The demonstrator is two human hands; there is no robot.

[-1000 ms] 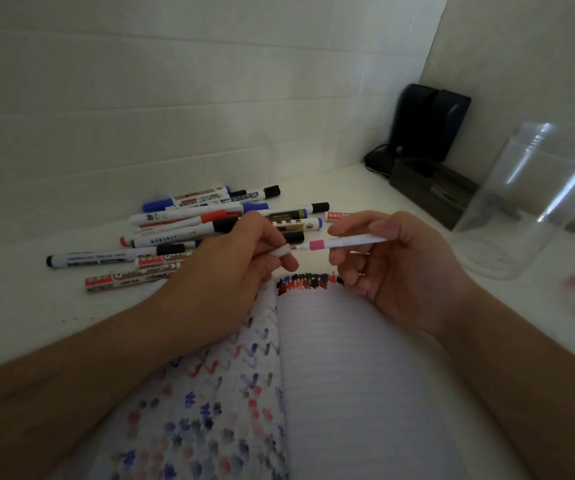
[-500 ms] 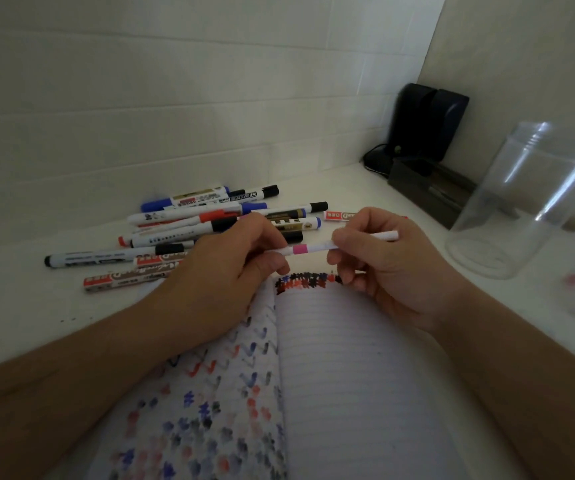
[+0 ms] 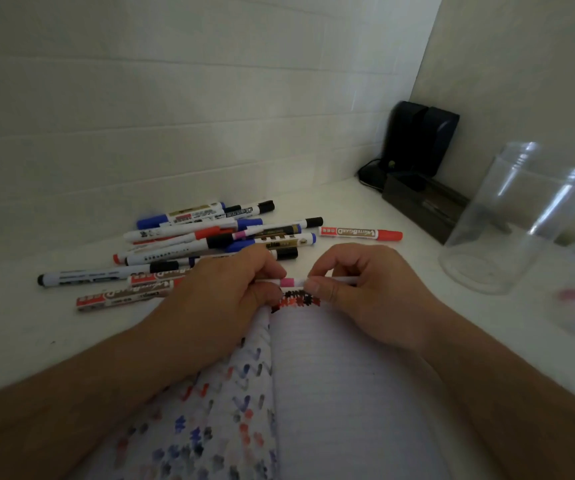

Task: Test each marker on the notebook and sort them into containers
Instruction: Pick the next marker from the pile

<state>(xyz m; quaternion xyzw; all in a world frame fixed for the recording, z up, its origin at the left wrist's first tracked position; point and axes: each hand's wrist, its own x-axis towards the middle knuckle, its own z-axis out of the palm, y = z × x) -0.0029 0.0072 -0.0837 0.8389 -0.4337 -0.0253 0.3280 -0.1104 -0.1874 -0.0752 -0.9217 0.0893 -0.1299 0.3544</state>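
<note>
Hands, left (image 3: 223, 292) and right (image 3: 355, 282), are both pinching the pink marker (image 3: 287, 282) over the notebook (image 3: 348, 393); capping wants straight alignment and a firm push.

The red marker (image 3: 360, 233) seemingly reads "WhiteBoard", upside down.

My white table (image 3: 19, 327) against a tiled wall: a heap of markers (image 3: 209, 233) at the back left, one red marker (image 3: 360, 233) apart to its right, my open notebook (image 3: 331, 393) in front, a clear jar (image 3: 507, 230) and a dark tray (image 3: 424, 206) at right
</note>
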